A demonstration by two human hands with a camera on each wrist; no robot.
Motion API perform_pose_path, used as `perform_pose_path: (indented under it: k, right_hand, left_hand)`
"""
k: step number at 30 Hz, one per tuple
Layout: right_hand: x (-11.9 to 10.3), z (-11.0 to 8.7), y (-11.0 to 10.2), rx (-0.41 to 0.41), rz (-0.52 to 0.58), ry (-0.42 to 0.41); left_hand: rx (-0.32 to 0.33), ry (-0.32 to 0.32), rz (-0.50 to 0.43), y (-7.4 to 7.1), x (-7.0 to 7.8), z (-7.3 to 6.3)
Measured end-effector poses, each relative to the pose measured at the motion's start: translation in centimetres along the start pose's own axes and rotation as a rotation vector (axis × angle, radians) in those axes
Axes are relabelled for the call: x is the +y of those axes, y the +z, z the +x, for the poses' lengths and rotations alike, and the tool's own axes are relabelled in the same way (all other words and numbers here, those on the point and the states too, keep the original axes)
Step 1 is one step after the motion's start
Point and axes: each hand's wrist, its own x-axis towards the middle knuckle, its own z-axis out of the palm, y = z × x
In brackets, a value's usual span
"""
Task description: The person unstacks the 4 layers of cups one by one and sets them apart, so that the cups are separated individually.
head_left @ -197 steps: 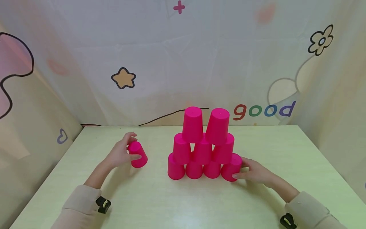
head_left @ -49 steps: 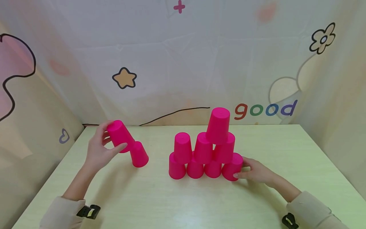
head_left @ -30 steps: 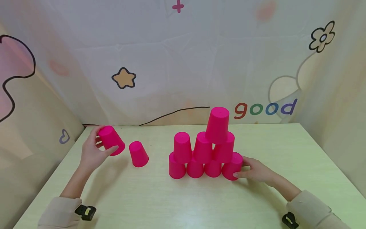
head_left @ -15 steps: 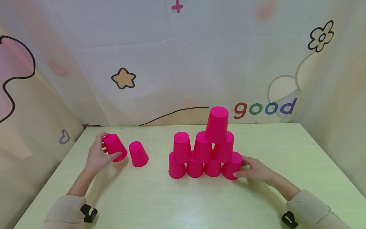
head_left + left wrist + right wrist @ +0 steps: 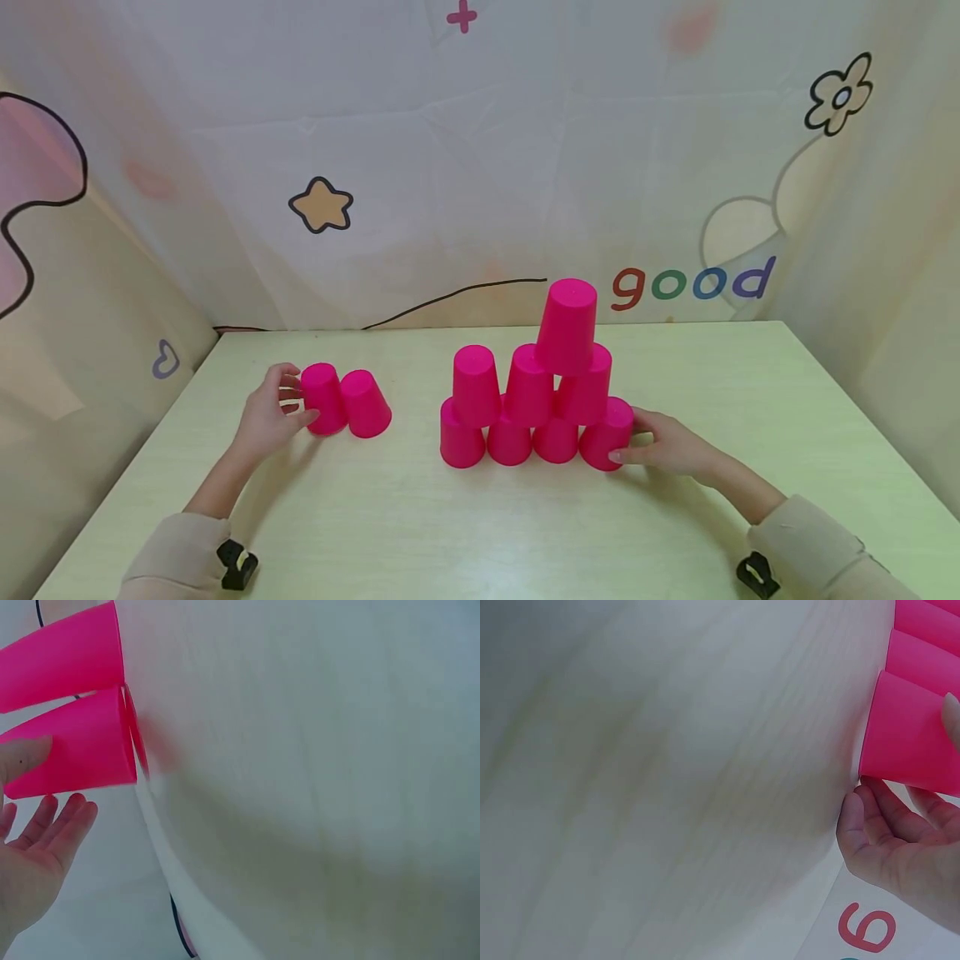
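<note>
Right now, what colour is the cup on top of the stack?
The top cup is bright pink, best seen in the head view.

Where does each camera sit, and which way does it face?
Head: worn on the head, facing forward and down at the pink cup stack; left hand, right hand, forearms, sleeves show.
Left wrist: worn there, facing tabletop and two pink cups; part of the left hand shows.
Right wrist: worn there, facing the stack's end cup; part of the right hand shows.
Shared by head and right wrist: that end cup and the red g.
</note>
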Motion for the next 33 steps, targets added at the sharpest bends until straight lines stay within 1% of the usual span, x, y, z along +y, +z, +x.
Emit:
perform_pose_path:
  k: [6,8,10,13,16,20,25,29,33]
  right_hand:
    - [-0.1,-0.1,-0.1,0.002,-0.006,-0.006]
    - [-0.1,0.0,-0.1,0.002,-0.009,-0.006]
    - [-0.1,0.0,-0.1,0.001,-0.008,-0.005]
    - [0.0,0.0,-0.1,-0.001,-0.004,-0.008]
    - [0.0,0.0,-0.2,-0.002,-0.002,-0.01]
    - [0.0,-0.1,-0.3,0.0,-0.004,-0.014]
    - [0.0,0.0,-0.2,0.002,-0.006,-0.015]
    - [0.1,0.0,-0.1,0.002,0.001,-0.001]
    - [0.3,0.1,0.0,0.004,-0.002,0.013]
  left_hand:
    - [-0.029,-0.007,0.016,0.0,0.0,-0.1]
    - [-0.029,-0.004,0.019,-0.2,0.1,-0.1]
    - [-0.026,0.016,0.03,-0.5,0.4,0.0]
    - [-0.034,0.067,0.077,-1.2,1.3,0.2]
    - [-0.056,0.13,0.127,-1.8,2.7,0.5]
    - [-0.07,0.17,0.142,-2.1,5.0,0.8]
    - [-0.084,0.196,0.093,-2.0,7.7,1.5]
    - [-0.087,0.248,0.021,-1.7,9.8,1.9]
    - [-0.071,0.316,-0.05,-1.0,11.8,1.8]
